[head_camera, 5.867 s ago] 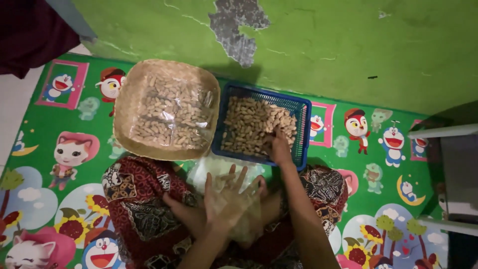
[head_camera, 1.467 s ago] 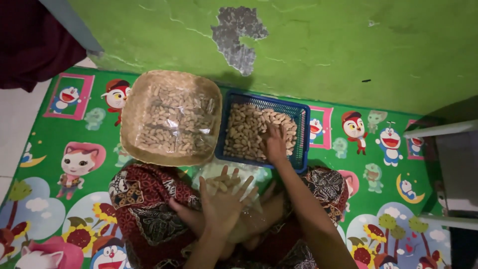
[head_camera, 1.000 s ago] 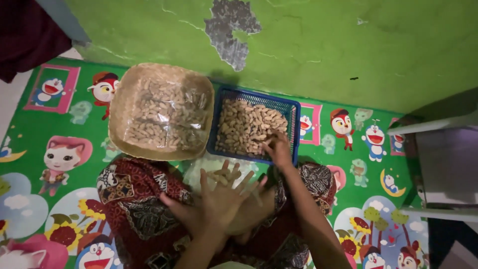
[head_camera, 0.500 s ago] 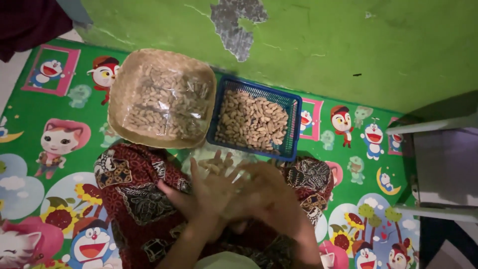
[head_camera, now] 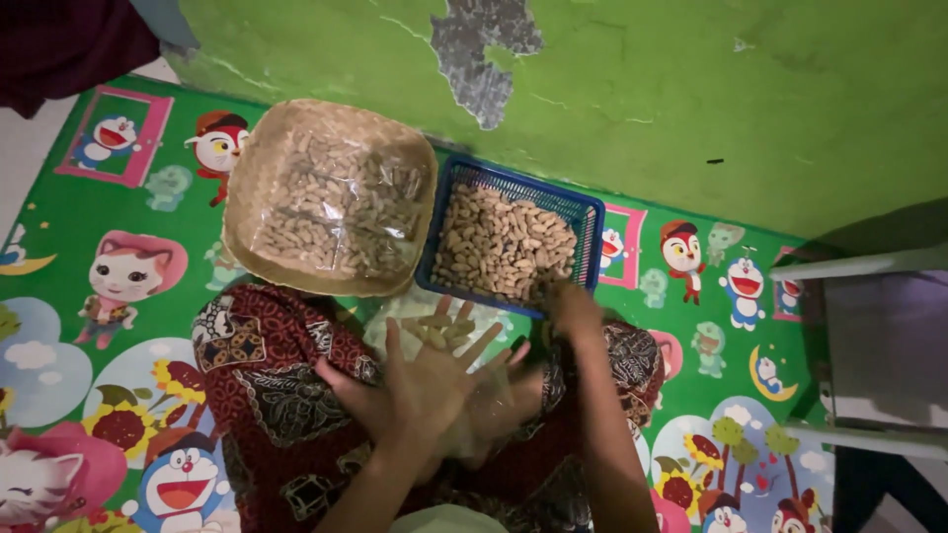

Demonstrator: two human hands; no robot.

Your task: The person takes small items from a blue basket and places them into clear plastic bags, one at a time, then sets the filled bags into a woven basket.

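Head view: the right hand (head_camera: pixel 573 308) is back at the near right corner of the blue plastic basket (head_camera: pixel 589 219), whereas half a second ago it was drawn in over the lap next to the left hand; it shows motion blur, and whether its fingers are apart or closed on any peanuts cannot be told. The left hand (head_camera: pixel 425 385) remains over the lap as before, palm down with fingers (head_camera: pixel 482 345) spread apart, resting on a clear plastic bag (head_camera: pixel 415 314) that holds a small quantity of peanuts in shell; several pods (head_camera: pixel 434 326) are visible just beyond the fingertips. The basket, filled with unshelled peanuts (head_camera: pixel 504 242), stands on the cartoon-printed green floor mat (head_camera: pixel 109 188) against the green wall (head_camera: pixel 691 89), touching or just beside a woven tray (head_camera: pixel 259 168) that carries a sealed clear bag of peanuts (head_camera: pixel 336 207). Both containers are in the same places as in the earlier frames. Judged from this pattern, the right hand alternates between basket and lap bag, so another portion is probably being fetched for the bag, which is only partly filled
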